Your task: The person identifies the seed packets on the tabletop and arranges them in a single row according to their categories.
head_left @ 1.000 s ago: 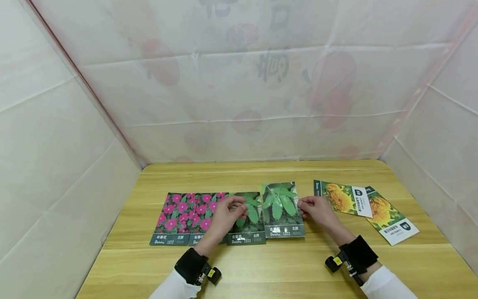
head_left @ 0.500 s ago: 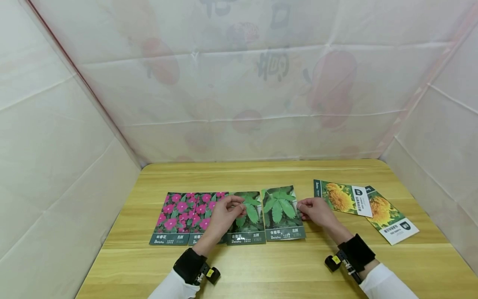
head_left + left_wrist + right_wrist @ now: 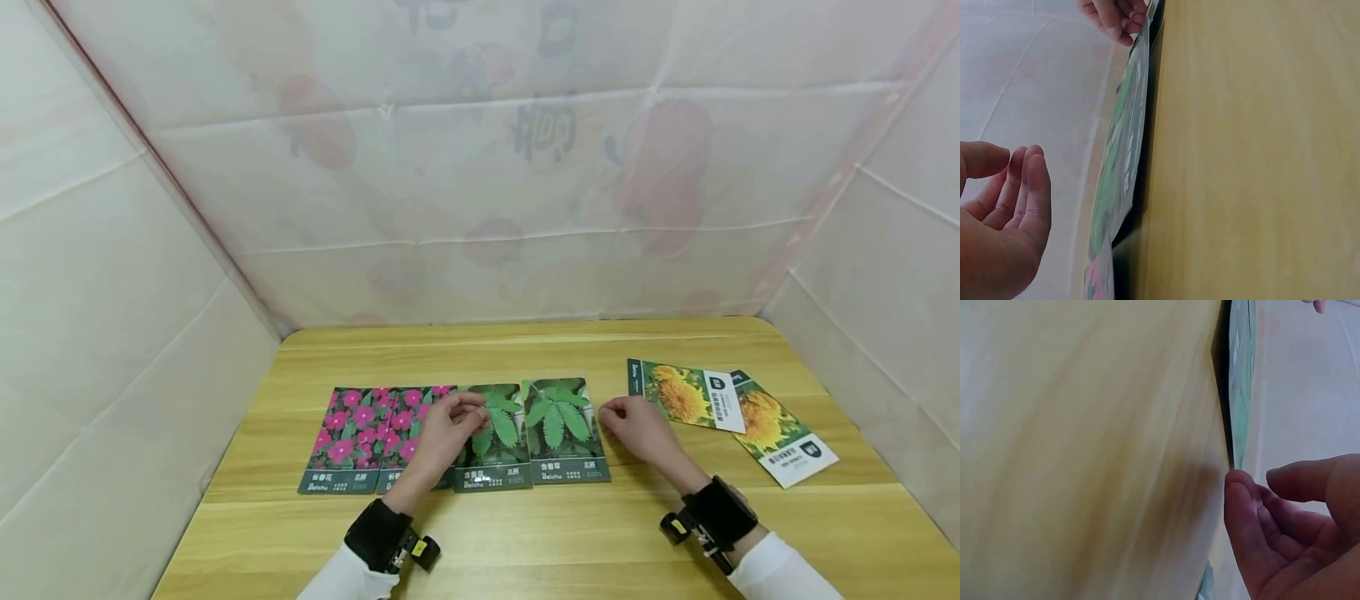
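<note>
In the head view, two green-leaf seed packets lie side by side mid-table: the right one (image 3: 566,429) flat and the left one (image 3: 504,477) beside it. My right hand (image 3: 637,427) is just off the right packet's edge; thumb and forefinger stand apart with nothing between them in the right wrist view. Over the left green packet and a pink-flower packet (image 3: 411,408) hovers my left hand (image 3: 446,433), its fingers loosely bent around nothing. That hand (image 3: 1007,219) is raised off the packets in the left wrist view. Another pink-flower packet (image 3: 345,433) ends the row at left.
Two yellow-flower packets lie askew at the right, one (image 3: 682,396) overlapping the other (image 3: 776,429). The wooden table (image 3: 540,542) is enclosed by pale fabric walls (image 3: 450,283) at the back and sides.
The right green-leaf packet has come down flat, its top edge nearer me, in line with the row. My right hand has let go of it; the left hand has barely moved.
</note>
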Motion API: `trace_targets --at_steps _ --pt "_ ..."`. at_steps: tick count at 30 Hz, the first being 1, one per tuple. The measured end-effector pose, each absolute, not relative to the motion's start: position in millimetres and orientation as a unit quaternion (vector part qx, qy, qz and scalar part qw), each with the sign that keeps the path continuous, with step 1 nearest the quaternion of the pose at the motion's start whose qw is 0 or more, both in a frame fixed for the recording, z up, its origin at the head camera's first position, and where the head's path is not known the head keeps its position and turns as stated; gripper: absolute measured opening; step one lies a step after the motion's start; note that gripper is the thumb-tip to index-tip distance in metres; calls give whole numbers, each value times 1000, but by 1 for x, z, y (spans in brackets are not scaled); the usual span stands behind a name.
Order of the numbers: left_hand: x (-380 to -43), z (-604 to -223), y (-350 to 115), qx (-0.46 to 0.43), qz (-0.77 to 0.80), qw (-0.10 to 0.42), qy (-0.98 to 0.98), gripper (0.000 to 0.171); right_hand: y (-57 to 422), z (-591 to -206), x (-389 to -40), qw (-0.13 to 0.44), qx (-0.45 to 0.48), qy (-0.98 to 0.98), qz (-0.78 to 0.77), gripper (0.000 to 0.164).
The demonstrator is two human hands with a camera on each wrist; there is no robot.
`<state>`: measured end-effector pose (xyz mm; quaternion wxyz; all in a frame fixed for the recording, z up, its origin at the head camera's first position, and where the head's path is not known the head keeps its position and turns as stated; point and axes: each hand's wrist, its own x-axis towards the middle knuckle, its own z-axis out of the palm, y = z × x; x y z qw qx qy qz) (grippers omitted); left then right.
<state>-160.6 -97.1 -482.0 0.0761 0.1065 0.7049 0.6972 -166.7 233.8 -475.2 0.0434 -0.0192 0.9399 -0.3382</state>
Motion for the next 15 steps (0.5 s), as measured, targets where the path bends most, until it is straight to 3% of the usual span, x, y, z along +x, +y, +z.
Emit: trace_targets --at_steps 10,15 --pt "-163 -477 -101 74 695 63 713 27 292 -457 -164 -75 -38 967 -240 25" --pt "-165 -477 -103 68 694 66 714 26 343 -475 -173 -87 1 978 -191 45"
